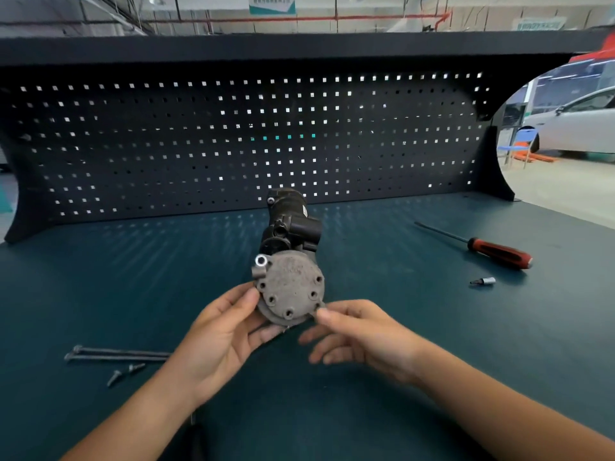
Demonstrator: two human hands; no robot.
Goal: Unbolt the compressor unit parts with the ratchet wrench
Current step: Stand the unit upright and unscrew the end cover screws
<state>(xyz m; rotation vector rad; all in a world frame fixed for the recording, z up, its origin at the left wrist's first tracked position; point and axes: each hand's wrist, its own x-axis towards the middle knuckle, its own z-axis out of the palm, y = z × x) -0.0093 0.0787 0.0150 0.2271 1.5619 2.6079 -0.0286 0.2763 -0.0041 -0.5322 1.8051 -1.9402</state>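
Note:
The compressor unit (289, 227) lies in the middle of the green bench, its black body pointing away from me. Its round grey end cover (291, 287) faces me and shows several empty bolt holes. My left hand (216, 331) grips the cover's lower left edge, with the thumb on the side and the fingers underneath. My right hand (359, 334) is blurred. Its thumb tip touches the cover's lower right edge, and its fingers hang loose below. No ratchet wrench is in view.
Two long bolts (119, 354) and two short screws (124, 372) lie at the front left. A red-and-black screwdriver (492, 251) and a small socket bit (484, 281) lie at the right. A black pegboard (233, 144) closes off the back of the bench.

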